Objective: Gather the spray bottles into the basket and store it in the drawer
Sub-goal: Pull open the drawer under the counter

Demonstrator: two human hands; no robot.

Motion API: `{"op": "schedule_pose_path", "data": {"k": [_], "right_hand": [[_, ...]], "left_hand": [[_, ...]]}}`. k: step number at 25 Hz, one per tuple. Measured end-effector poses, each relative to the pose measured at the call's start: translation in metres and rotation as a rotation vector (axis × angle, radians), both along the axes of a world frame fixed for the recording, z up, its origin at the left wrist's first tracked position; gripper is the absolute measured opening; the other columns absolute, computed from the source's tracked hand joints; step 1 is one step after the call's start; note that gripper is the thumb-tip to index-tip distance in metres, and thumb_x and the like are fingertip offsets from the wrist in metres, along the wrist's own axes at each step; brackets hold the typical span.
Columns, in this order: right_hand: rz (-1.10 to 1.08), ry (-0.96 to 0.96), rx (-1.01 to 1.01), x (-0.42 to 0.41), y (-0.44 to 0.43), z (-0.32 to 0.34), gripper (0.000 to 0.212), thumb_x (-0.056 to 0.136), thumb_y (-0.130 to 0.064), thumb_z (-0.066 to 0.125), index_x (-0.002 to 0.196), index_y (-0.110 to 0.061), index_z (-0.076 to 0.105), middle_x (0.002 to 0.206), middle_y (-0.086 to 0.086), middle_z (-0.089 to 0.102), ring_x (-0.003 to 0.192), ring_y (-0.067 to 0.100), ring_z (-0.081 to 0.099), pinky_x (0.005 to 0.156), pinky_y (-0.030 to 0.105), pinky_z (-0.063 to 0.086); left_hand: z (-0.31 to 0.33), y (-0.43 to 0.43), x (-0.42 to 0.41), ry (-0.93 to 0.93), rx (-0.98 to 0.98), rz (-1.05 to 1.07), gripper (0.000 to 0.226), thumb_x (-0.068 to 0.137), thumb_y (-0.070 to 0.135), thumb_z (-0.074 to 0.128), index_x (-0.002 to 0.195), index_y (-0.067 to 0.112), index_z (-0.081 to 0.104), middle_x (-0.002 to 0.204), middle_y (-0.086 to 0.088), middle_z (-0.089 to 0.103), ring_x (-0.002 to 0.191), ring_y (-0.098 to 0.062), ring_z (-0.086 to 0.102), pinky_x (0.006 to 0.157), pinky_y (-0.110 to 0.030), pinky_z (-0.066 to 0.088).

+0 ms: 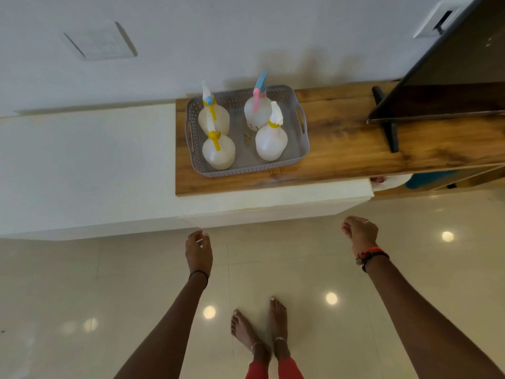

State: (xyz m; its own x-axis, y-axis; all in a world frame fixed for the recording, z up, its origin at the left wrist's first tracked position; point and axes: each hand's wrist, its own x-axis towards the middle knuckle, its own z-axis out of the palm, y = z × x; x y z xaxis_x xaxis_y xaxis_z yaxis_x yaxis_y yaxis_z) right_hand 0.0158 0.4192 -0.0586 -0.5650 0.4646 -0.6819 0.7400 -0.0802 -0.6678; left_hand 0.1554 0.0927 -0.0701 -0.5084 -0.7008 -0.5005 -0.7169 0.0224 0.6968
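A grey perforated basket (247,170) sits on the left end of a wooden top (341,149). Several translucent white spray bottles stand upright inside it: one with a pink and blue trigger (257,113) at the back right, one with a white head and yellow collar (271,139) in front of it, and two with yellow triggers (218,151) (213,117) on the left. My left hand (199,253) and my right hand (360,233) hang above the floor, well short of the basket, both holding nothing with fingers loosely curled.
A dark flat screen on a black stand (388,132) occupies the right of the wooden top. White cabinet fronts (273,203) lie below the wood, a white ledge (82,165) to the left. My bare feet (259,329) stand on glossy tiles. A switch plate (101,42) is on the wall.
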Motion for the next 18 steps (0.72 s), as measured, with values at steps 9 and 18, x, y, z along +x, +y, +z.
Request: {"op": "schedule_pose_path", "data": {"k": [9,18], "right_hand": [[0.061,-0.066,0.075,-0.029,0.038,-0.05,0.029,0.089,0.0,0.042,0.062,-0.01,0.044,0.065,0.007,0.046,0.054,0.015,0.044,0.053,0.019,0.039],[0.052,-0.086,0.097,-0.059,0.028,-0.073,0.056,0.094,0.003,0.022,0.146,-0.016,0.034,0.084,-0.001,0.051,0.056,0.01,0.033,0.055,0.019,0.034]], "left_hand": [[-0.059,-0.051,-0.014,-0.044,0.026,0.213,0.04,0.094,-0.001,0.038,0.133,0.001,0.048,0.138,-0.019,0.051,0.127,-0.033,0.049,0.108,-0.037,0.038],[-0.092,-0.063,-0.048,0.032,0.212,0.473,0.038,0.097,0.018,0.042,0.132,0.006,0.051,0.142,-0.022,0.049,0.134,-0.038,0.043,0.115,-0.044,0.036]]}}
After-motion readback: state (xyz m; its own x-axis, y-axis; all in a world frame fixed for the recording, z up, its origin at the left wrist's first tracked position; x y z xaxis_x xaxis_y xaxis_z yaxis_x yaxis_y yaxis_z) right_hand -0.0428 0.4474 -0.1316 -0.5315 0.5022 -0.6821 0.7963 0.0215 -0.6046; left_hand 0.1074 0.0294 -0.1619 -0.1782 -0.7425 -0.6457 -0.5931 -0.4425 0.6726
